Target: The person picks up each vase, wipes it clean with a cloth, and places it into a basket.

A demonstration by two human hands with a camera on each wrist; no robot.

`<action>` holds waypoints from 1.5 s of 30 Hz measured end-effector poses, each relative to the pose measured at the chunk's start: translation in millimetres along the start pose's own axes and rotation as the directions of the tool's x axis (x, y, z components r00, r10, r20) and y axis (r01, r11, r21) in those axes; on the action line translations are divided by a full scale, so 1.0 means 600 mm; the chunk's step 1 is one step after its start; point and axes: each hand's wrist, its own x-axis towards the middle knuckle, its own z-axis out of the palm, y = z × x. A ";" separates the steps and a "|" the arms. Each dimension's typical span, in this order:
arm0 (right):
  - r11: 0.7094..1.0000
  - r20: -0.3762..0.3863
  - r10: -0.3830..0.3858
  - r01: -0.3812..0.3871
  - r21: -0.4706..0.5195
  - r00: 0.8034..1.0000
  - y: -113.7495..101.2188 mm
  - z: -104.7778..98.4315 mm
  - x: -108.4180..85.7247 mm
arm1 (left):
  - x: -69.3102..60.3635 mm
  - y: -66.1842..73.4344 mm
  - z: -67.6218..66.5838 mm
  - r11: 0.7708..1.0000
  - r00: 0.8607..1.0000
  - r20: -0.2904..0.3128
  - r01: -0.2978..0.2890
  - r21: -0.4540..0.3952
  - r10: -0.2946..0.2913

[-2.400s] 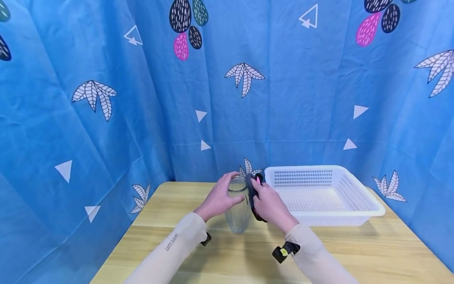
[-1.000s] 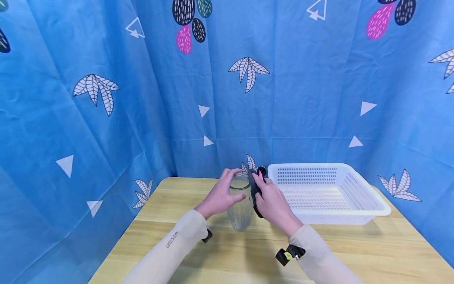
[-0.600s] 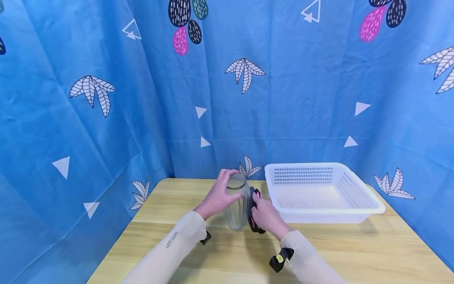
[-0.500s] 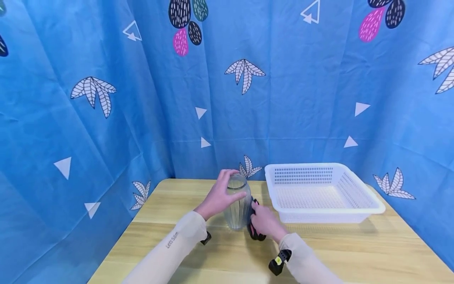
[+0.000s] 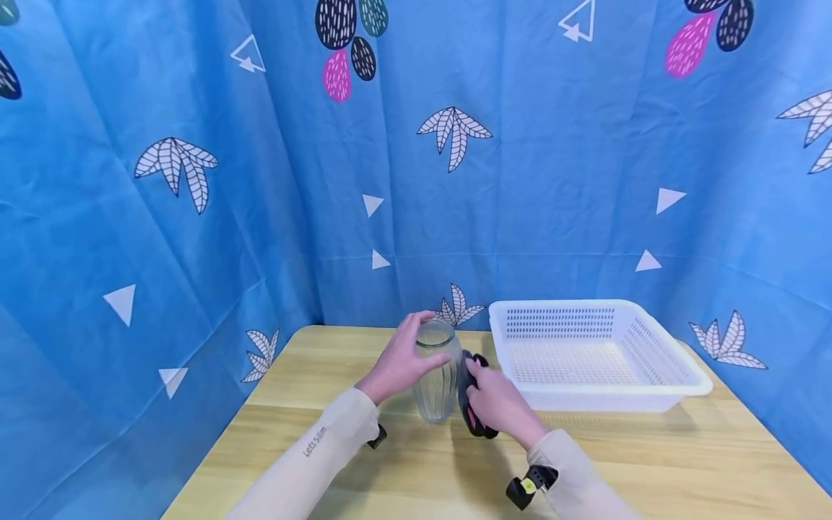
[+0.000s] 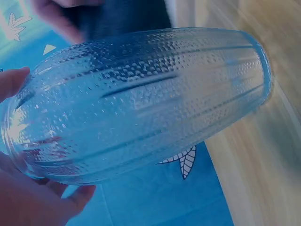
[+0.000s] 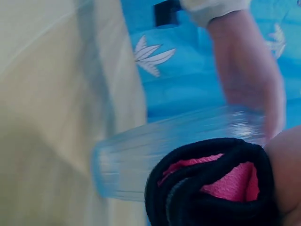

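Observation:
A clear ribbed glass vase (image 5: 437,386) stands upright on the table in the head view. Around its upper part, near the rim, curl the fingers and thumb of the left hand (image 5: 406,361). In the left wrist view the pebbled side of the vase (image 6: 141,99) fills the middle. The right hand (image 5: 503,404) grips a folded dark cloth (image 5: 465,393) with pink inside, held against or very near the vase's right side. The right wrist view shows the folded cloth (image 7: 211,188) in front of the vase (image 7: 136,160); whether they touch cannot be told there.
A white perforated plastic basket (image 5: 604,390) sits on the wooden table (image 5: 312,419) at the right, just behind the right hand. A blue patterned curtain (image 5: 429,217) hangs behind and at both sides. Each wrist wears a black device.
The right hand with the cloth has come down along the vase's right side from rim height, with small up and down shifts. The left hand has kept its hold on the vase.

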 end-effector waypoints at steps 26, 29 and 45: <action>1.000 0.162 -0.013 0.010 0.014 0.987 0.050 0.052 0.029 | -0.001 -0.007 0.006 1.000 1.000 0.020 -0.009 -0.022 0.009; 1.000 0.127 -0.015 0.016 -0.011 0.992 0.048 0.045 0.024 | -0.004 -0.004 0.006 1.000 1.000 0.007 -0.005 0.028 0.005; 0.977 -0.183 -0.177 0.150 -0.153 0.967 -0.035 -0.048 0.010 | 0.003 -0.005 -0.014 0.999 0.998 0.060 -0.017 -0.034 0.019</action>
